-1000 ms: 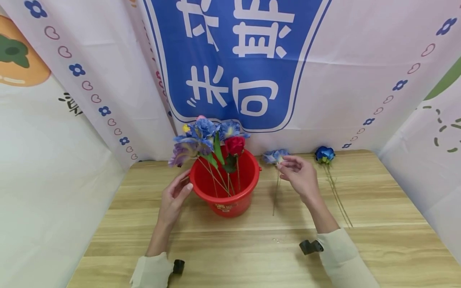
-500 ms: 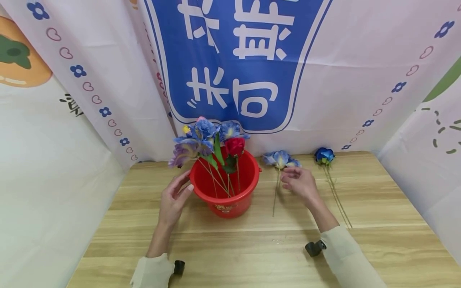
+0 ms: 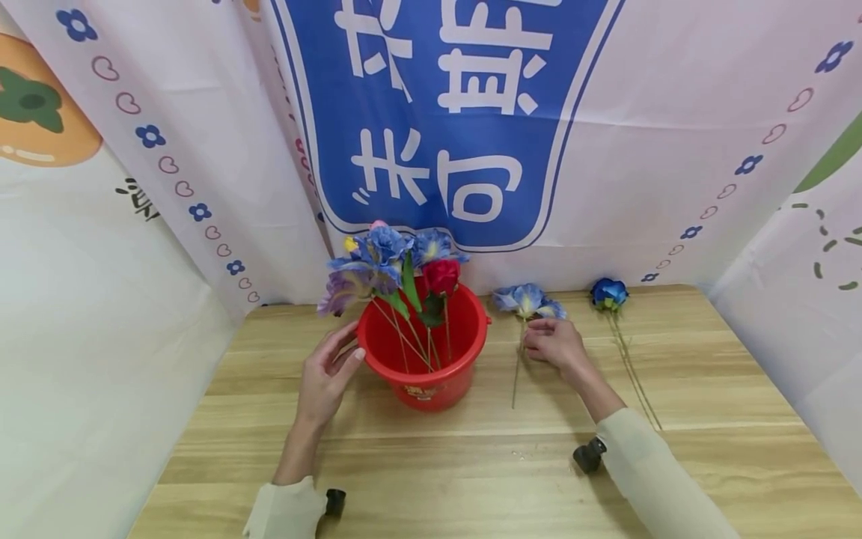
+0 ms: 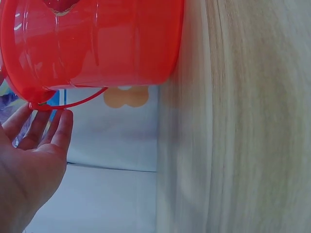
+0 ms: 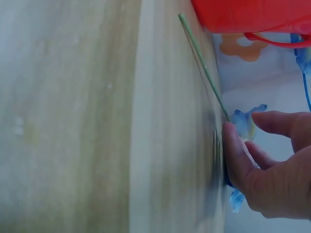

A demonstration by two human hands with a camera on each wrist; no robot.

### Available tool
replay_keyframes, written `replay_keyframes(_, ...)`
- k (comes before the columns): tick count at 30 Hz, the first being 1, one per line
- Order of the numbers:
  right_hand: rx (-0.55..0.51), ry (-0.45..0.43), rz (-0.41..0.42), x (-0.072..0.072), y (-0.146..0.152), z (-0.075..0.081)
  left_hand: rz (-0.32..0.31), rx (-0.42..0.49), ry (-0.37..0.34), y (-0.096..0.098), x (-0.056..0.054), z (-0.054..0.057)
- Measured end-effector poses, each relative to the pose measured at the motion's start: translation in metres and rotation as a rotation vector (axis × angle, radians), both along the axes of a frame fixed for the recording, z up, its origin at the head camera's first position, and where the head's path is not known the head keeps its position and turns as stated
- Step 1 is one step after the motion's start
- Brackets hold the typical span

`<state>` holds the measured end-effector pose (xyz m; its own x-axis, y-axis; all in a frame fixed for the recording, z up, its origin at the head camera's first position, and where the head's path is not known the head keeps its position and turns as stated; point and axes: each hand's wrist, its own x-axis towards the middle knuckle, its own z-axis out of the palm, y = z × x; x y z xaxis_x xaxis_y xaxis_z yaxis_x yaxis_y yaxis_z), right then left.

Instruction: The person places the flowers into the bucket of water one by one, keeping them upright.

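A red bucket (image 3: 441, 393) stands on the table, holding several artificial flowers, among them blue irises (image 3: 385, 247), a purple bloom (image 3: 342, 290) and a red rose (image 3: 441, 277). My left hand (image 3: 323, 382) touches the bucket's left rim; in the left wrist view its extended fingers (image 4: 60, 133) meet the handle's lug. To the right of the bucket lies a loose blue iris (image 3: 527, 301). Beside its stem, just below the bloom, is my right hand (image 3: 557, 346). The right wrist view shows the thumb apart from the index finger, whose tip is at the green stem (image 5: 201, 60).
A blue rose (image 3: 609, 293) with long stems lies farther right on the wooden table (image 3: 431, 479). Behind the table hangs a printed cloth (image 3: 646, 180) with a blue panel. Tiny clear bits (image 3: 518, 454) lie near the front. Each sleeve carries a black wrist camera (image 3: 590, 455).
My right hand has come down and nearer from the iris bloom to its stem, and the bloom now shows in full. My left hand stays at the bucket's rim.
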<state>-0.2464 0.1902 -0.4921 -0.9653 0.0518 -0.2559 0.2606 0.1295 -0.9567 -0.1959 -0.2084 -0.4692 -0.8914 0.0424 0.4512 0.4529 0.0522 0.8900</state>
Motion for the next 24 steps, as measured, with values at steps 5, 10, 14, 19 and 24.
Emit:
replay_keyframes(5, -0.018, -0.027, 0.006, -0.005, 0.001, -0.005, 0.001, -0.003, 0.003, 0.000, 0.000, 0.000)
replay_keyframes(10, -0.059, -0.034, 0.003, -0.010, 0.000, -0.011, 0.006, 0.003, 0.003, 0.000, 0.000, -0.001)
replay_keyframes(14, -0.088, -0.030, -0.012, -0.011, 0.000, -0.015, 0.004, 0.003, 0.008, 0.000, 0.000, -0.002)
replay_keyframes(19, -0.120, -0.025, -0.021, -0.009, -0.002, -0.013, -0.001, 0.003, 0.010, 0.000, 0.001, -0.003)
replay_keyframes(24, -0.110, 0.022, -0.019, -0.004, -0.002, 0.005, -0.005, 0.011, 0.013, 0.000, -0.001, -0.003)
